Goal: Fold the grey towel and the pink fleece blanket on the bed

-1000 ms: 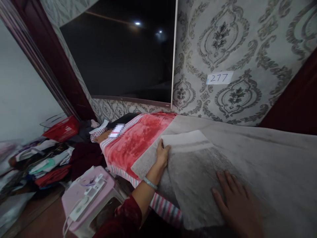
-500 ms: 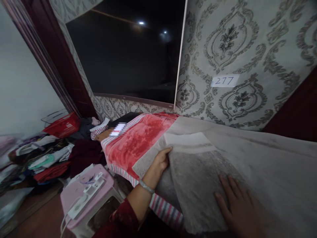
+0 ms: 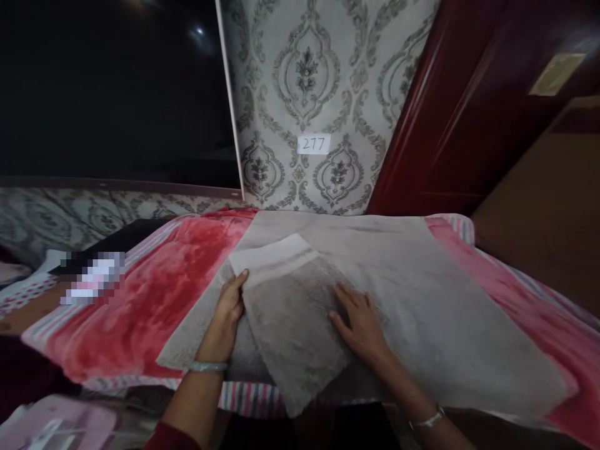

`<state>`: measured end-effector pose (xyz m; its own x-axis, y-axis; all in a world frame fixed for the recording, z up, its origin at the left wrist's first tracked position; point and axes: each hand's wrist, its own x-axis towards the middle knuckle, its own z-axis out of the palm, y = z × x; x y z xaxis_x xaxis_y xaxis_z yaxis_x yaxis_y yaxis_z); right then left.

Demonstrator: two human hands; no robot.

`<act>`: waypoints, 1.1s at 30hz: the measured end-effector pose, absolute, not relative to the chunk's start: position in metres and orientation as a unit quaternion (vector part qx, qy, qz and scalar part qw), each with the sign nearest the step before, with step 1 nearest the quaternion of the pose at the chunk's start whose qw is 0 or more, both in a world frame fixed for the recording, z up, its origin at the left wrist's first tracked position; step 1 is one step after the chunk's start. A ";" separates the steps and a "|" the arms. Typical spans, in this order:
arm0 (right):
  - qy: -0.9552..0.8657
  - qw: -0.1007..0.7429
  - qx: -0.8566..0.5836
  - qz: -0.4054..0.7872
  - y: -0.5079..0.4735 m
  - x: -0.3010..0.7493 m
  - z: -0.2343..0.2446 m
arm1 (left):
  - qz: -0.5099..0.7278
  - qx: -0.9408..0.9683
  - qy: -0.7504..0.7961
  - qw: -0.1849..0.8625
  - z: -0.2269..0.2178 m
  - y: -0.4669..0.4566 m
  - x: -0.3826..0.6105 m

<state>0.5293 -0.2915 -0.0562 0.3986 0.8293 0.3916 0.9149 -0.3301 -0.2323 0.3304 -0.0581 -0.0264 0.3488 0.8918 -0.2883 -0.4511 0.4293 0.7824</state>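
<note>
A grey fuzzy towel [image 3: 293, 319] with a pale striped band lies slanted over a larger light grey cloth [image 3: 422, 312]. I cannot tell whether the two are joined. My left hand [image 3: 230, 297] grips the towel's left edge near the band, thumb on top and the other fingers hidden beneath. On the towel's right side rests my right hand [image 3: 359, 322], palm down with fingers spread, holding nothing. The towel's lower corner hangs past the front edge of the covered surface.
A red blanket [image 3: 187, 275] with a striped border lies under the grey cloth. At left are a blurred-out object [image 3: 94, 278] and a pink stool [image 3: 70, 419]. Behind stand a TV [image 3: 117, 94] and a patterned wall [image 3: 307, 181]; a dark red panel [image 3: 445, 125] is at right.
My view has swung right, bringing the cloth's right end into sight. My right hand still lies flat on the towel, and my left hand keeps its grip on the edge.
</note>
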 end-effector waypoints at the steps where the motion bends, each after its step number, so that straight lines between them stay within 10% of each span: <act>1: -0.531 0.213 -0.814 -0.100 -0.287 0.538 -0.048 | 0.431 0.305 0.366 0.766 -0.025 -0.058 0.331; 11: -0.454 0.107 -0.883 0.055 -0.179 0.578 0.005 | 0.421 0.311 0.357 0.773 -0.022 -0.061 0.330; 33: -0.453 0.312 -0.833 0.058 -0.174 0.569 0.063 | 0.446 0.328 0.331 0.764 -0.017 -0.063 0.331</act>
<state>0.5686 -0.1739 0.0627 0.5826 0.7913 0.1855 0.7184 -0.3947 -0.5728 0.3308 -0.0631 -0.0167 0.3825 0.8992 -0.2124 -0.4648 0.3859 0.7969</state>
